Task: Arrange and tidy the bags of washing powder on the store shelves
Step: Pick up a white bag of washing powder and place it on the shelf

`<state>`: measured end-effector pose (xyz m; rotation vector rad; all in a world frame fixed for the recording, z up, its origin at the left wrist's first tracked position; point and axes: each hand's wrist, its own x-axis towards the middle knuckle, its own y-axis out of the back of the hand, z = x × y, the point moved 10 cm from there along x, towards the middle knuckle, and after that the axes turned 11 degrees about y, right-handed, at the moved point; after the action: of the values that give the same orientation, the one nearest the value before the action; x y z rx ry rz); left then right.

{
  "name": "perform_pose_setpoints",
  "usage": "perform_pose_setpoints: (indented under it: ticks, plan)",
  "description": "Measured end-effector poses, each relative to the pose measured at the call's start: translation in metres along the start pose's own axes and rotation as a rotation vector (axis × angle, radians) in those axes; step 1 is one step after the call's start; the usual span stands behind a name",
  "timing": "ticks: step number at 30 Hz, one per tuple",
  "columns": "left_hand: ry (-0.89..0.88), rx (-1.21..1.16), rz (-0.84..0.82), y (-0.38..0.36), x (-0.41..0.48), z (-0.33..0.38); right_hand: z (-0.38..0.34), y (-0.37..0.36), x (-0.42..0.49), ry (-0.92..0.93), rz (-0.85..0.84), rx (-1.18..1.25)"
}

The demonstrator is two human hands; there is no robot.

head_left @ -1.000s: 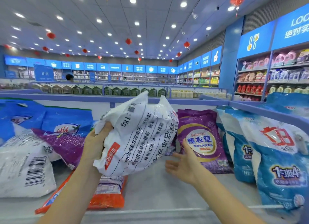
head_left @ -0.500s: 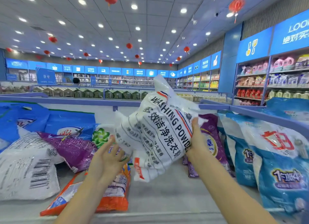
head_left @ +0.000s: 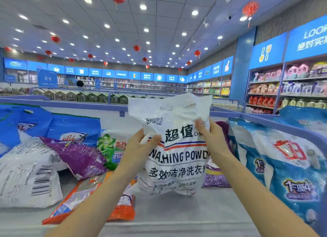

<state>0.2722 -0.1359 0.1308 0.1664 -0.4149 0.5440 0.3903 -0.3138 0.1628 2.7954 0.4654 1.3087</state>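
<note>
Since the frame half a second ago, the white washing powder bag (head_left: 177,159) has turned from a slanted hold to upright, with its printed front toward the camera. The left hand (head_left: 139,148), then lower and further left, now grips it.

Far left on the shelf (head_left: 185,213), a white barcode bag (head_left: 28,182) lies on its side. Behind it, blue bags (head_left: 74,126) lean against the back panel (head_left: 115,120). A purple bag (head_left: 79,159) lies tilted over the barcode bag's right end, in front of the blue bags. Just to its right stands a green-printed bag (head_left: 109,148), partly covered by the left forearm. An orange bag (head_left: 83,201) lies flat on the shelf floor, passing under that forearm.

At centre, the left hand pinches the white washing powder bag's left edge, thumb on the front and fingers behind. The bag stands upright between the two hands, and its top flap with handle cut-outs rises above them. Whether its bottom rests on the shelf floor or hangs just above it cannot be told. The right hand (head_left: 214,141) clamps the right edge, thumb on the front and fingers behind. The hands are apart, one on each side of the bag.

To the right, an upright purple bag (head_left: 215,178) stands behind the held bag and is mostly covered by it. Blue-and-white bags (head_left: 292,166) stand upright along the shelf's right end, beside the right forearm.
</note>
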Motion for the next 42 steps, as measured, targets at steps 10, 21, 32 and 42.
perform_pose_setpoints:
  ticks: [10,21,32,42]
  plan:
    - [0.050,0.003,0.219,0.042,0.023,-0.017,-0.009,0.018,0.013,0.073,0.009,0.049]
    - [-0.021,-0.045,0.361,0.045,0.020,0.004,0.025,0.027,0.016,-0.284,0.164,0.254]
    - [-0.050,-0.173,0.316,0.061,0.037,0.013,0.012,0.060,0.023,0.011,0.213,0.357]
    - [0.019,-0.220,0.318,0.050,0.047,0.015,0.095,0.010,-0.053,-0.318,-0.183,0.320]
